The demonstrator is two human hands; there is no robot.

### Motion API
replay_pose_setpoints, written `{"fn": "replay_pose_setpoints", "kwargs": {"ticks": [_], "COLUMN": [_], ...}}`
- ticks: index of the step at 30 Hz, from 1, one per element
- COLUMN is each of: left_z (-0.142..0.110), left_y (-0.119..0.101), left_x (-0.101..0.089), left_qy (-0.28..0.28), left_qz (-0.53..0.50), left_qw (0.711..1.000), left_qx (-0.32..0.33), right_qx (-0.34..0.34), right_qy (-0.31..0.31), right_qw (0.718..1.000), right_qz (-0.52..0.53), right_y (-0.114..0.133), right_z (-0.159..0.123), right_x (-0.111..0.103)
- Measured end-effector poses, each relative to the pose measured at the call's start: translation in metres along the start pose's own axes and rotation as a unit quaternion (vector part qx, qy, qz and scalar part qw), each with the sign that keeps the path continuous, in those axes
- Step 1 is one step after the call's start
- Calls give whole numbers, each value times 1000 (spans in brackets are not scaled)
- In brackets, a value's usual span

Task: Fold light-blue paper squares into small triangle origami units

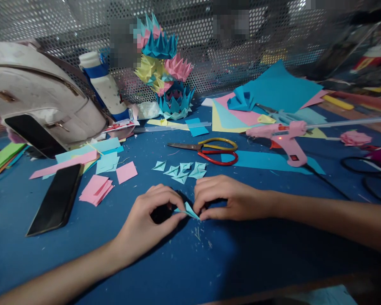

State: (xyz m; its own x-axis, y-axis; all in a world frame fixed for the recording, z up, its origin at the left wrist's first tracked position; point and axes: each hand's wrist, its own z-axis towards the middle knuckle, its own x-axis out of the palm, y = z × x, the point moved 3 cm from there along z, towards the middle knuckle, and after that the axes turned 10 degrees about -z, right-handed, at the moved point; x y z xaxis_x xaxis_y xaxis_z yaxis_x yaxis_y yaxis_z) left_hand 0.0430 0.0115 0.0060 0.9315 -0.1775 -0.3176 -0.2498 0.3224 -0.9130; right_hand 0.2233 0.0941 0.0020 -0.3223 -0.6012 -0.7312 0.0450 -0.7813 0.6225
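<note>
One left hand [142, 216] pinches the left part of a small folded light-blue paper [191, 211], its fingers closed on it. The paper's long axis runs left to right, its right tip slanting nearer. Small folded pieces [180, 173] sit just beyond, the scissors [199, 147] farther. The right hand [230, 197] is equally close, its fingers bent at that tip; whether they grip is unclear. Scrap-flecked tabletop [178, 271] extends on the near side.

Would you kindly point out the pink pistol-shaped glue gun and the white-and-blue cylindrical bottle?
Pink glue gun [294, 149]: head view, on its handle.
White-and-blue cylindrical bottle [107, 92]: head view, on its white body.
</note>
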Motion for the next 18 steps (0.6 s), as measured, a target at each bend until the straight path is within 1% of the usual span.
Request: {"fn": "replay_pose_setpoints", "kwargs": {"ticks": [10, 13, 18], "left_z": [-1, -1, -3], "left_y": [2, 2, 3], "left_x": [-3, -7, -14], "left_qy": [-10, -5, 2], "left_qz": [17, 35, 84], "left_qw": [1000, 999, 994], "left_qx": [-2, 18, 73], "right_qx": [-4, -1, 7], "right_qy": [-5, -7, -13], "right_qw": [999, 999, 999], "right_qz": [-32, -33, -36], "right_y": [2, 3, 3], "right_z": [0, -1, -2], "right_x": [2, 1, 1]}}
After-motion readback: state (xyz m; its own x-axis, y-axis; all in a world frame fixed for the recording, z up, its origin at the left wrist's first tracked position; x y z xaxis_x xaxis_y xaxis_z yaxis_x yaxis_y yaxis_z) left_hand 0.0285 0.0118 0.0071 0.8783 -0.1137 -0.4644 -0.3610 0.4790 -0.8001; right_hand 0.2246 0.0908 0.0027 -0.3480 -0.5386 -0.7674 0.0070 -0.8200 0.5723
